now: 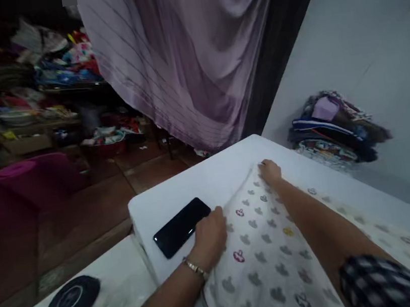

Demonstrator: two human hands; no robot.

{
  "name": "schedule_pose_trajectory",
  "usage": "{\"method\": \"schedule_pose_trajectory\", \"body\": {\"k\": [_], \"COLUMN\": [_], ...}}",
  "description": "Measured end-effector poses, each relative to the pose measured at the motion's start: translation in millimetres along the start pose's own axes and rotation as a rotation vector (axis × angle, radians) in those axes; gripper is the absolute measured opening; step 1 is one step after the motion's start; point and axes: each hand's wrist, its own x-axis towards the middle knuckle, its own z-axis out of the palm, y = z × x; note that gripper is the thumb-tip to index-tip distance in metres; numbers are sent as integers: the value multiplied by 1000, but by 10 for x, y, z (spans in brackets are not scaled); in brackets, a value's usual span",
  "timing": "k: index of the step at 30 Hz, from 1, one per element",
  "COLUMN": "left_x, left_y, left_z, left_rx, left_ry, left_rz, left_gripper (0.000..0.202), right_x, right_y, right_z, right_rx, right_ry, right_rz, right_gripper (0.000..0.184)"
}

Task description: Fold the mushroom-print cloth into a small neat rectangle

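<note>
Cloth laid out on white surface, prob abt halfway imo; L hand pinching side edge, R hand pinching far corner, smoothing left.

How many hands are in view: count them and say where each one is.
2: the left hand at the left edge of the printed cloth, beside the phone; the right hand at the cloth's far corner.
</note>
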Motion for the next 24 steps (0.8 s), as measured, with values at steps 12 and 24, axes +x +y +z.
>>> {"method": "schedule_pose_trajectory", "body": {"k": [12, 24], "left_x": [21, 55], "left_y": [42, -6], "left_z": [-88, -114], "left_rx": [-95, -156], "left_ry": [-50, -63], "left_rz": [-21, 2], "left_gripper": [19, 26], "right_x": [-574, -1727], "right_y": [20, -372], "right_z": [-24, -165], "right_rx": [10, 66], "right_ry": [55, -212], "right_rz": [-194, -261], "right_gripper": [46, 61]}}
